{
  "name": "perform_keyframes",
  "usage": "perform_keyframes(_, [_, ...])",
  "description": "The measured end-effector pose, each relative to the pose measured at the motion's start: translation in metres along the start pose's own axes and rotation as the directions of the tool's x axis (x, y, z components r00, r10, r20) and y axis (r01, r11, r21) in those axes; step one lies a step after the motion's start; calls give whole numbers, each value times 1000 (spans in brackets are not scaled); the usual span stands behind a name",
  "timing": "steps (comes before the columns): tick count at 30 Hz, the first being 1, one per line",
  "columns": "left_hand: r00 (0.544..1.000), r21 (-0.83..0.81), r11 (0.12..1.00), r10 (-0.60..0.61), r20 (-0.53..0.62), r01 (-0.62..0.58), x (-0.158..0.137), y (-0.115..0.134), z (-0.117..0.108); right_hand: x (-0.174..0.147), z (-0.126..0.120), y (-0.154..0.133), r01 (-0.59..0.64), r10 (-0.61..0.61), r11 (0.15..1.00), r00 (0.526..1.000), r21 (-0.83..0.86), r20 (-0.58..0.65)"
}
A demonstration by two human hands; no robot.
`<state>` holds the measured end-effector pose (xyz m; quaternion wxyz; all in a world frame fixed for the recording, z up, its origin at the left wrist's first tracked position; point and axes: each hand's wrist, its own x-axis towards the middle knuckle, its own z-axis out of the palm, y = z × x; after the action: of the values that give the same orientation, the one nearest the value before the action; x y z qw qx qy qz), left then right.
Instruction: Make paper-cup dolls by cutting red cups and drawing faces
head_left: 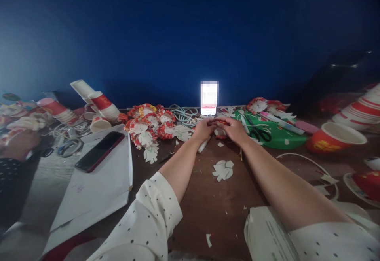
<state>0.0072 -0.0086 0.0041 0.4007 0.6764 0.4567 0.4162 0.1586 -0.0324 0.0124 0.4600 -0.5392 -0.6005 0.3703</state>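
My left hand (204,129) and my right hand (233,129) meet over the far part of the brown table. Their fingers are curled round a small red-and-white paper craft piece (220,134), mostly covered by the fingers. A thin white stick-like thing (204,145) lies just below my left hand. Nearer to me, a cut white paper shape (222,170) rests on the table. Beyond the hands a lit phone screen (208,99) stands upright near the blue wall. Left of my hands is a heap of red ruffled paper crafts (145,123) with white cut-outs.
A dark phone (100,151) lies on a white box (97,186) at left, near stacked paper cups (103,106). Green sheet (289,136) bears black-handled scissors (261,135). A red cup (335,138) stands at right. Another person's hand (22,144) shows at far left.
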Motion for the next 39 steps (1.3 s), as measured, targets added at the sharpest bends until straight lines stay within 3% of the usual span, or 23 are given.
perform_keyframes(5, [1000, -108, 994, -15, 24, 17, 5, -9, 1, -3, 1, -5, -68, 64, 994, 997, 91, 47])
perform_keyframes(9, [997, -216, 976, -24, 70, 38, 8, -14, -1, -2, -1, -5, -44, 44, 999, 999, 22, 31])
perform_keyframes(12, [996, -192, 980, -36, 77, 51, 7, -13, -2, -2, -2, -5, -12, 13, 1000, 1000, -19, 26])
perform_keyframes(21, [994, -206, 977, -36, 99, 56, 7, -12, -2, -3, 0, -6, -94, 93, 995, 996, 40, 12])
perform_keyframes(27, [996, -277, 959, -38, 83, 60, 9, -17, 0, -1, -2, -5, 56, -64, 986, 997, -155, -45])
perform_keyframes(39, [998, -292, 954, -61, 18, 63, 9, -18, -4, -1, -1, -4, 93, -104, 989, 989, -113, -100])
